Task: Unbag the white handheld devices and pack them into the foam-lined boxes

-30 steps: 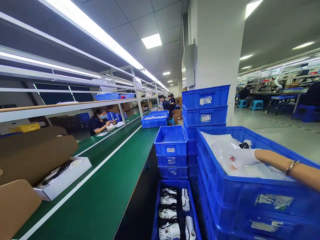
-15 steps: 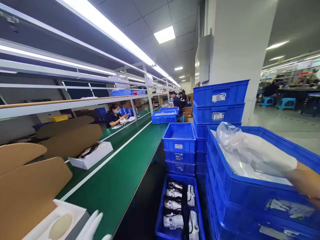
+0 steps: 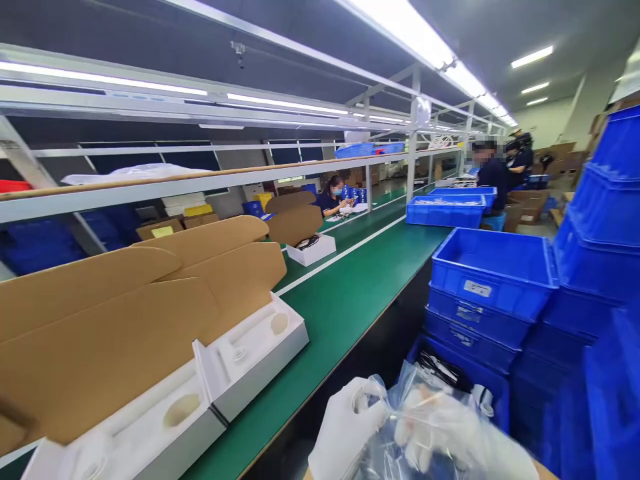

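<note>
My left hand [image 3: 345, 423], in a white glove, pinches the edge of a clear plastic bag [image 3: 383, 460] at the bottom of the view. Beside it, my right hand [image 3: 440, 430], also gloved, is closed on the same bag, and the film covers part of its fingers. Both hands are in front of the green bench's edge. To their left, an open white box [image 3: 265, 357] with its brown lid raised stands on the bench. A second open box [image 3: 155, 437] adjoins it nearer to me. Both have white inserts with a round beige patch.
Stacked blue crates [image 3: 493, 267] stand to the right. A lower blue crate [image 3: 500, 383], partly hidden by my hands, holds white pumps with black cords. Farther along the green bench [image 3: 350, 287] is another open box [image 3: 317, 250]. Co-workers sit at the far end.
My view has swung left. My right hand has left the crate on the right with the plastic bag and come beside my left hand, which now grips the bag too.
</note>
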Motion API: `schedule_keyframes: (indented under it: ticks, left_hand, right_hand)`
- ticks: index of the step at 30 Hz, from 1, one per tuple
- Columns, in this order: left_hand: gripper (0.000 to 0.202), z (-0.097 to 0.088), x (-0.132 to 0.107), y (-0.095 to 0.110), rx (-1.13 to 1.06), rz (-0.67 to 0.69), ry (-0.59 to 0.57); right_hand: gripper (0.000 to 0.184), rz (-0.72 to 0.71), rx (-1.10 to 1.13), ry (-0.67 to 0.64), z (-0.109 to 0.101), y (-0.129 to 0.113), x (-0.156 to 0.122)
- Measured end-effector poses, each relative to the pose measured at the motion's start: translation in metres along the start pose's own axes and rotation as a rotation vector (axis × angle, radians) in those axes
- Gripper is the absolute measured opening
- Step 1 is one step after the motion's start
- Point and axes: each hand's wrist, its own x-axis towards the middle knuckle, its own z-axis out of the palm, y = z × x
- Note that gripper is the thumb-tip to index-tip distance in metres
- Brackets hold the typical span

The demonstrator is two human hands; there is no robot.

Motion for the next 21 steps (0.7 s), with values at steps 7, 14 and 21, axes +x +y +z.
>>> schedule_keyframes:
  ticks: [7,14,21]
  left_hand:
    - [0.019,-0.019,-0.006,-0.006,-0.059,-0.068,0.022]
    - [0.029,-0.026,0.006,-0.021,0.312,0.027,0.266]
    - [0.034,0.038,-0.016,-0.077,0.257,-0.09,0.131]
  right_hand:
    - [0.099,0.132,0.1,-0.116,-0.02,-0.027,-0.013]
    - [0.061,0.2,-0.378,0.167,0.0,-0.035,-0.008]
    - [0.034,0.21,-0.765,0.425,0.038,0.021,0.009]
